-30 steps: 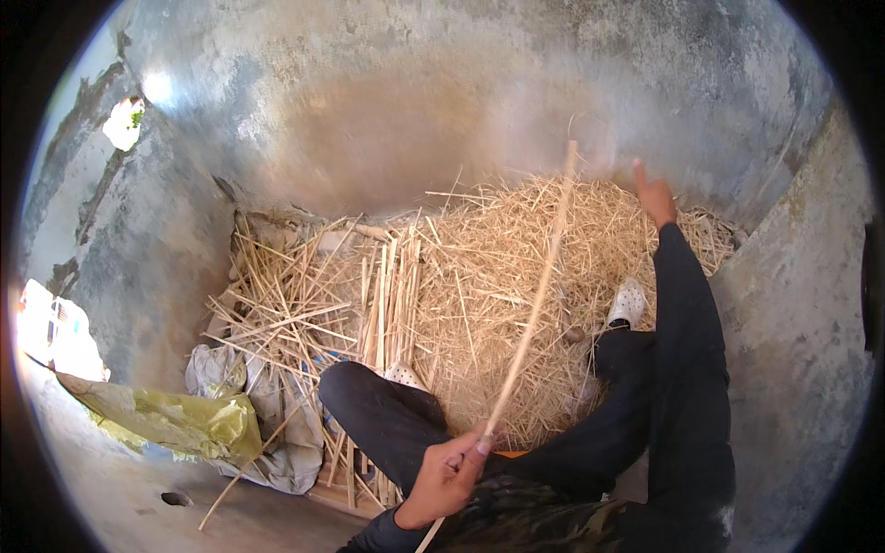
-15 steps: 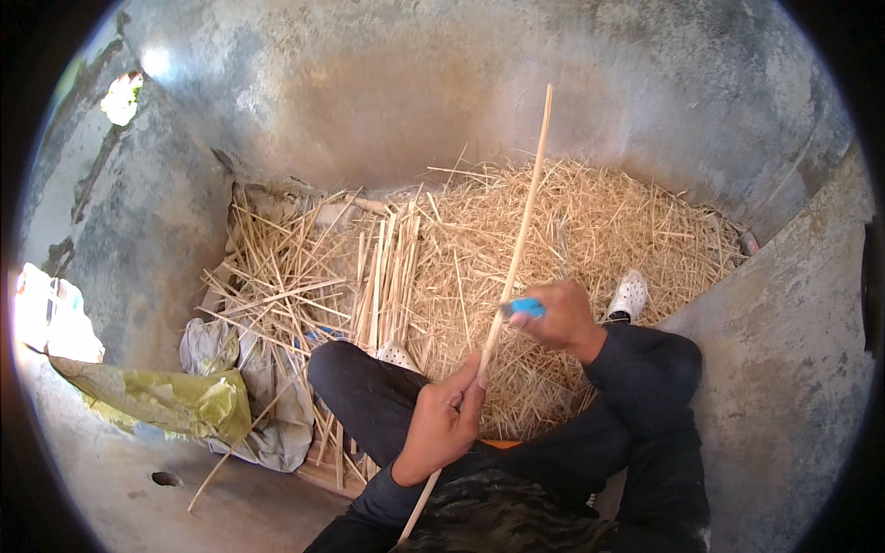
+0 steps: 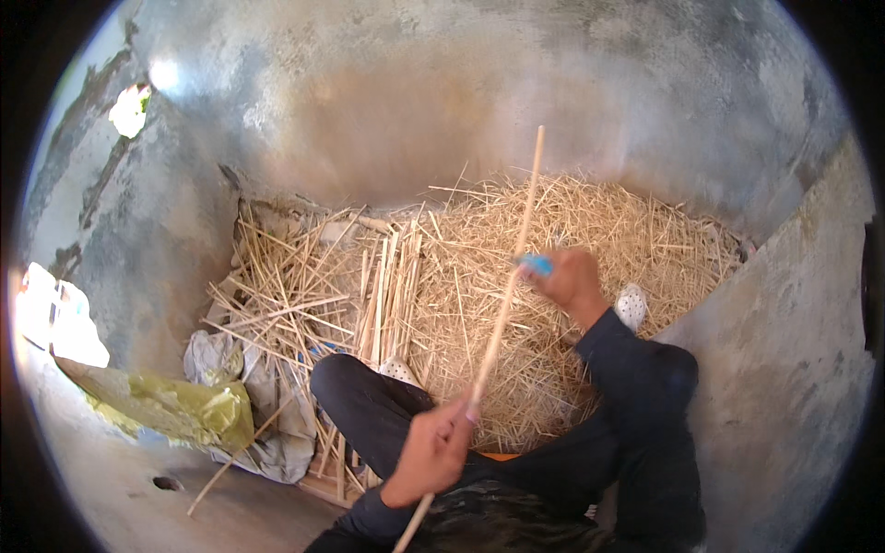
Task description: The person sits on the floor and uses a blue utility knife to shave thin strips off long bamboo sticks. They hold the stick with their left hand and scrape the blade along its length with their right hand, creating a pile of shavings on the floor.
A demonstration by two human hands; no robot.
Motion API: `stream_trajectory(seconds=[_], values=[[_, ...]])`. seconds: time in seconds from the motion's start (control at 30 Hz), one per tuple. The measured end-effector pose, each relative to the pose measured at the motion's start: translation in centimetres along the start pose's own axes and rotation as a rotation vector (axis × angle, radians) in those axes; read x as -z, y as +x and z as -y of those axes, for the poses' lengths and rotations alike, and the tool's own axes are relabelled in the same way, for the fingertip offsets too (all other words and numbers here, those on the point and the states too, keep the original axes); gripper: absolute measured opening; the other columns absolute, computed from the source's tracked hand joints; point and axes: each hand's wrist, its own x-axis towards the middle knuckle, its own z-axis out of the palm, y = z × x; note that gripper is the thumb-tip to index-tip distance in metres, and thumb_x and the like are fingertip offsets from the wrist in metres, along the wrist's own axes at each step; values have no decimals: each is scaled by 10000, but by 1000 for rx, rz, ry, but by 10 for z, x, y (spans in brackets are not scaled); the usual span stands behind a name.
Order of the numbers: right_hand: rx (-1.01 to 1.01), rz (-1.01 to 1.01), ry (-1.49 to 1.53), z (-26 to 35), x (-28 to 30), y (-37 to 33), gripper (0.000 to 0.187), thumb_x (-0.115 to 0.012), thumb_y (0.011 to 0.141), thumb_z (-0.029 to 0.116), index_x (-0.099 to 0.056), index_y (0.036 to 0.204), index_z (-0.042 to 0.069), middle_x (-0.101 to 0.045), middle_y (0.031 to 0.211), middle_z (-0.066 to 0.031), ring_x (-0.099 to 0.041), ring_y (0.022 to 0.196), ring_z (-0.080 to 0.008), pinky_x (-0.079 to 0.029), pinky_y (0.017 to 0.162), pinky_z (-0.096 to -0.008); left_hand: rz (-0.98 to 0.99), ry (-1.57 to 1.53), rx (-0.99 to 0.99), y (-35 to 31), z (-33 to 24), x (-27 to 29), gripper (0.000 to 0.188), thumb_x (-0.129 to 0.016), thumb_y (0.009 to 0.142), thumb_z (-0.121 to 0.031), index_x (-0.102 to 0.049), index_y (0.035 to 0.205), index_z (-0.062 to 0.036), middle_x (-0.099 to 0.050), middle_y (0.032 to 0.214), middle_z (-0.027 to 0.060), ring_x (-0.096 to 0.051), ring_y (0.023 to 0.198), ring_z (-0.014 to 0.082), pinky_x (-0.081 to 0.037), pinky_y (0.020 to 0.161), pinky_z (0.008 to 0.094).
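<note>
— Where is the long stick, and who has hold of it?

— The thin pale stick (image 3: 502,313) runs on a slant from about 6 o'clock, at the lower edge of the view, up to about 12 o'clock over the straw. The left hand (image 3: 431,453) has its fingers closed round the lower part, near the person's lap, so that end looks steadied against the body.

— And the right hand?

— The right hand (image 3: 570,276) sits further up the stick, at roughly 1 o'clock from the left one. Its fingers are curled shut on a small blue tool (image 3: 536,265), which lies right against the stick. What kind of tool it is, I cannot tell; only the blue end shows.

— Why hold it slanted like that?

— My guess is that one hand anchors it low while the other works along its length; the slant keeps the shaft within reach of both arms.

— What lies around them?

— A heap of loose straw (image 3: 590,221) fills the floor from 12 to 2 o'clock. At 10 o'clock lies a looser pile of cut sticks (image 3: 304,295), some laid side by side, close enough to reach. At 8 o'clock a yellow-green plastic sack (image 3: 175,405) and grey cloth (image 3: 277,442) rest on the concrete floor (image 3: 120,488). A white shoe (image 3: 632,304) shows beside the right forearm.
</note>
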Motion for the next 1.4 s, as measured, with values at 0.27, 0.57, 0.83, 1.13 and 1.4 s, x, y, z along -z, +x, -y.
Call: stream_trajectory(seconds=[0.27, 0.57, 0.83, 1.13, 1.4], values=[[106, 70, 145, 21, 15, -27, 751, -429, 793, 795, -521, 503, 109, -459, 418, -58, -461, 357, -226, -362, 383, -365, 54, -351, 143, -9, 8, -1, 328, -492, 997, -194, -561, 1211, 44, -369, 566, -76, -309, 477, 10, -225, 447, 205], [-124, -43, -17, -36, 10, 34, 765, -419, 779, 812, -557, 488, 119, -428, 402, -27, -439, 351, -212, -336, 373, -373, 58, -310, 174, -39, 8, 15, 337, -489, 1003, -198, -546, 1242, 33, -414, 602, -74, -324, 512, 6, -235, 459, 195], [-115, 55, -227, -88, 33, 48, 785, -334, 797, 832, -523, 509, 127, -456, 457, -32, -482, 425, -192, -355, 407, -376, 116, -381, 218, -52, 18, 14, 338, -487, 999, -178, -531, 1250, 44, -379, 588, -77, -292, 492, 12, -221, 455, 206], [-1042, -42, 33, -261, 55, 4, 973, -189, 828, 815, -551, 1262, 23, -582, 1129, -314, -605, 1044, -375, -441, 932, -454, 234, -76, -77, -69, 33, -7, 331, -511, 970, -154, -553, 1269, -18, -508, 687, 94, -434, 611, 93, -369, 568, 304], [-305, 121, 371, -60, 2, -1, 645, -501, 853, 680, -651, 681, 77, -547, 597, -35, -514, 547, -152, -418, 535, -347, -77, -118, 100, 7, 24, 12, 361, -503, 990, -150, -509, 1304, 29, -429, 634, -63, -385, 555, 13, -319, 488, 180]])
